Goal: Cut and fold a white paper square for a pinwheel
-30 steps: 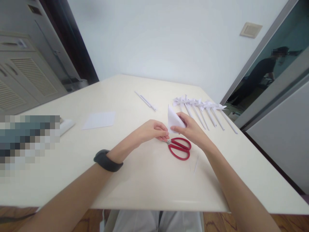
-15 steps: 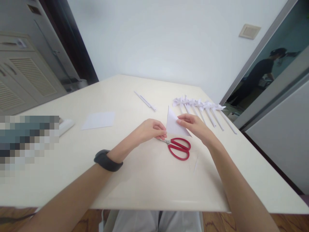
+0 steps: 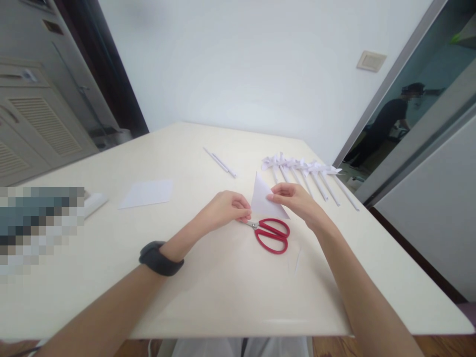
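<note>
A white sheet of paper [image 3: 263,202], folded into a triangle, is held just above the table between my hands. My right hand [image 3: 297,199] pinches its sloping right edge between thumb and fingers. At the lower left corner of the paper, my left hand [image 3: 229,209] has thumb and fingertips pressed together on it. Scissors [image 3: 256,227] with red handles lie right below the paper, their blades partly hidden behind my left fingers.
Several paper pinwheels [image 3: 303,166] on paper sticks lie in a row at the back right. Rolled paper sticks [image 3: 222,165] rest behind my hands. A flat white sheet [image 3: 147,193] lies left. Thin strips [image 3: 298,260] lie near my right forearm. A person [image 3: 386,119] shows through the doorway.
The view has tilted slightly, so everything sits a little lower in the picture. Both hands keep almost the same hold on the folded paper.
</note>
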A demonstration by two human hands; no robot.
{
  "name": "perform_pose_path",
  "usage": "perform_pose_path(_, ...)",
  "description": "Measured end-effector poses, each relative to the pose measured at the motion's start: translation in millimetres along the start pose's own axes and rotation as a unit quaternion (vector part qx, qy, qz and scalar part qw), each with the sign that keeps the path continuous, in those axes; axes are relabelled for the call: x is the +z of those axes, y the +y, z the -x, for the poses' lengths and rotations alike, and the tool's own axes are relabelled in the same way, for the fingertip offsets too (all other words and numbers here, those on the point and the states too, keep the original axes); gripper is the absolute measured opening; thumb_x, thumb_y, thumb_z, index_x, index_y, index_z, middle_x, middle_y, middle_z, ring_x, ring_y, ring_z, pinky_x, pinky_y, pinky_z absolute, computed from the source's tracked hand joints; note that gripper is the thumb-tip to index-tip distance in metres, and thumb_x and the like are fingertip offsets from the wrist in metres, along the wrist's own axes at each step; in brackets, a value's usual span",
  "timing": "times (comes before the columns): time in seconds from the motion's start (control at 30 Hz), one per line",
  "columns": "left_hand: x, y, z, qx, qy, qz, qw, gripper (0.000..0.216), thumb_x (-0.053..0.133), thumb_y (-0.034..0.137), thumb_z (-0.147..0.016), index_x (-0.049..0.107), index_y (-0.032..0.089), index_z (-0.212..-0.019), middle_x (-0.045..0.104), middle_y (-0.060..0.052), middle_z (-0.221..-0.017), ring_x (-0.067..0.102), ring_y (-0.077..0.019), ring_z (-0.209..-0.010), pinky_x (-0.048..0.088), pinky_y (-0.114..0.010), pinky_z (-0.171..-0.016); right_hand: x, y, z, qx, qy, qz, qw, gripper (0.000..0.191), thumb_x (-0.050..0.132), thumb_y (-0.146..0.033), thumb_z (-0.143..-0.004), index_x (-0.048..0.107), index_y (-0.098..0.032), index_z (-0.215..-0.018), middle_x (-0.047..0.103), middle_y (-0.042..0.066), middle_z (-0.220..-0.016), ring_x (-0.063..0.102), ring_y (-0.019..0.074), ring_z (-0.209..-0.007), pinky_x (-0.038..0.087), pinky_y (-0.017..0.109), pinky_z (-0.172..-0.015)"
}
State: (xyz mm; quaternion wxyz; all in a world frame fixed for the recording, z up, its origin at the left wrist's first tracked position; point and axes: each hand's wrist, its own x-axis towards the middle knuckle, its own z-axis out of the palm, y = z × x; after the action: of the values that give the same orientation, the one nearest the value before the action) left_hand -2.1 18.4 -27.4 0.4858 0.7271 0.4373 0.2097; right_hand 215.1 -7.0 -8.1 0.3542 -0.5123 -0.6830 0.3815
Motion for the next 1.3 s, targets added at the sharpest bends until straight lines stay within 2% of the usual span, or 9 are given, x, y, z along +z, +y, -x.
perform_pose_path(0.23,0,1,1,0.002,-0.002,-0.017,1.0,0.018,0.058,0.03,-0.09,0.063,0.013,-0.094,0.067,-0.004,-0.09,0.065,-0.0151,-0.079,0.055,-0.034,-0.074,1,5,-3,0.001,0.018,0.02,1.0,0.022,0.058,-0.033,-0.091,0.063,-0.013,-0.098,0.066,0.005,-0.095,0.065,0.0174,-0.084,0.054,0.037,-0.076)
perform_pose_path(0.53,-1,-1,-1,0.002,-0.002,-0.023,1.0,0.019,0.058,0.03,-0.09,0.063,0.013,-0.096,0.067,-0.004,-0.091,0.065,-0.0154,-0.08,0.055,-0.034,-0.074,3,3,-4,0.003,0.03,0.025,0.999,0.021,0.058,-0.032,-0.092,0.063,-0.012,-0.097,0.066,0.004,-0.093,0.065,0.0161,-0.08,0.055,0.035,-0.072)
perform_pose_path(0.77,0,-1,-2,-0.01,0.009,-0.022,1.0,0.019,0.058,0.03,-0.09,0.063,0.013,-0.098,0.067,-0.004,-0.092,0.065,-0.0155,-0.08,0.056,-0.034,-0.073,5,11,-11,0.002,0.038,0.024,0.999,0.022,0.058,-0.031,-0.092,0.063,-0.013,-0.102,0.066,0.005,-0.098,0.065,0.0168,-0.083,0.055,0.035,-0.073)
perform_pose_path(1.1,-6,2,-1,-0.022,0.024,-0.001,0.999,0.018,0.059,0.029,-0.09,0.063,0.012,-0.096,0.067,-0.004,-0.091,0.065,-0.0152,-0.079,0.056,-0.034,-0.073,2,3,-4,0.017,0.018,0.019,1.0,0.026,0.057,-0.035,-0.092,0.062,-0.013,-0.105,0.066,0.007,-0.104,0.064,0.0192,-0.09,0.054,0.039,-0.08)
perform_pose_path(1.3,-9,4,0,-0.03,0.036,-0.002,0.999,0.017,0.059,0.028,-0.09,0.063,0.012,-0.095,0.067,-0.004,-0.091,0.065,-0.0152,-0.079,0.056,-0.034,-0.073,-1,8,-7,0.026,0.032,0.031,0.999,0.025,0.057,-0.032,-0.092,0.062,-0.014,-0.108,0.065,0.007,-0.108,0.064,0.0203,-0.095,0.053,0.041,-0.082)
